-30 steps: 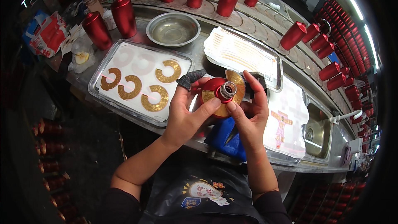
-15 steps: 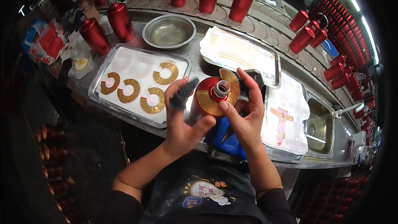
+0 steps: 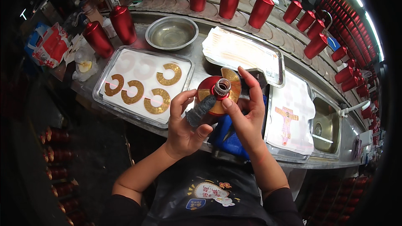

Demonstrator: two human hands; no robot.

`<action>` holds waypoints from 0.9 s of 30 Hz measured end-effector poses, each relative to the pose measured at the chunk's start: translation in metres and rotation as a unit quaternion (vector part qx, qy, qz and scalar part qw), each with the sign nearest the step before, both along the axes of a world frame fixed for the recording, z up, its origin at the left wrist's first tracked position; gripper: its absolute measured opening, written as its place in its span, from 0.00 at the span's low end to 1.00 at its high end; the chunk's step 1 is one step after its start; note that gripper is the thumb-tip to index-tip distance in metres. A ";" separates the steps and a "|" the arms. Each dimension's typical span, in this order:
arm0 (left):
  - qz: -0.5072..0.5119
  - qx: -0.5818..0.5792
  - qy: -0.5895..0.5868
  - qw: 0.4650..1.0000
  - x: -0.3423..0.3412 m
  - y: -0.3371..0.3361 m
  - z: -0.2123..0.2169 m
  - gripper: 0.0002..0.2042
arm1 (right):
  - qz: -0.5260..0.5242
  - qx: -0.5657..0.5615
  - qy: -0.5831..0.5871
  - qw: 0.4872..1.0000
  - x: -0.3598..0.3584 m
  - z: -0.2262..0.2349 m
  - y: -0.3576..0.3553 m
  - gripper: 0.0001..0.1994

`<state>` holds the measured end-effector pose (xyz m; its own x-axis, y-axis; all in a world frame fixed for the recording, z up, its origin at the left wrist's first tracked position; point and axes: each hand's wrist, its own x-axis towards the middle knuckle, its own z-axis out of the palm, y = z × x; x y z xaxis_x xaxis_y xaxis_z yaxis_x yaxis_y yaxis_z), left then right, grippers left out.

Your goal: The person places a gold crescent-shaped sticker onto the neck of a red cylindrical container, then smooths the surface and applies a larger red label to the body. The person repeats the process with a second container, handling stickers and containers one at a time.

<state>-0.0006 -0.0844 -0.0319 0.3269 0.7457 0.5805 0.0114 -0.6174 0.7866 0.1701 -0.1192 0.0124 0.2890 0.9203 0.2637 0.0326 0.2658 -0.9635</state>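
Observation:
A shiny red bottle stands tilted toward me with its bare threaded neck facing up. Around its shoulder lies a C-shaped gold decal, one end of which sticks up off the surface near my right fingertips. My right hand grips the bottle's right side, thumb lying on the decal below the neck. My left hand curves against the left side; its finger in a dark grey cover presses on the decal beside the neck, while the thumb stays apart. The lower part of the bottle is hidden.
Left stands a metal tray with gold C-shaped decals on white paper. Behind are a water bowl and a tray of white sheets. To the right lie a cross-shaped decal and a sink. Red bottles line the conveyor.
My left hand has moved right, bringing its covered finger down from beside the bottle onto the gold decal. My right hand keeps its grip. Bottles on the conveyor have shifted right.

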 end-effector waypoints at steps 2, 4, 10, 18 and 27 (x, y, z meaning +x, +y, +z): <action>-0.003 0.014 0.016 1.000 -0.001 -0.004 0.000 0.26 | 0.001 0.009 0.022 1.000 -0.001 -0.001 0.001 0.31; 0.062 0.079 0.084 0.991 0.001 -0.006 0.002 0.24 | 0.001 0.021 0.028 0.999 -0.002 -0.001 0.002 0.28; 0.133 0.102 0.209 0.963 0.009 -0.021 0.024 0.20 | 0.022 0.022 0.027 0.999 0.007 0.002 0.009 0.24; 0.164 0.007 0.087 0.983 0.016 -0.016 0.015 0.41 | 0.076 0.008 0.022 0.997 0.021 -0.003 0.009 0.27; -0.157 -0.298 -0.009 0.942 -0.003 0.042 0.035 0.45 | 0.053 0.047 0.060 0.996 0.018 -0.007 0.006 0.30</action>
<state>-0.0037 -0.0429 0.0036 0.5799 0.8088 0.0974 -0.1150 -0.0371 0.9927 0.1883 -0.1127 0.0055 0.2266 0.9199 0.3201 -0.1149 0.3516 -0.9291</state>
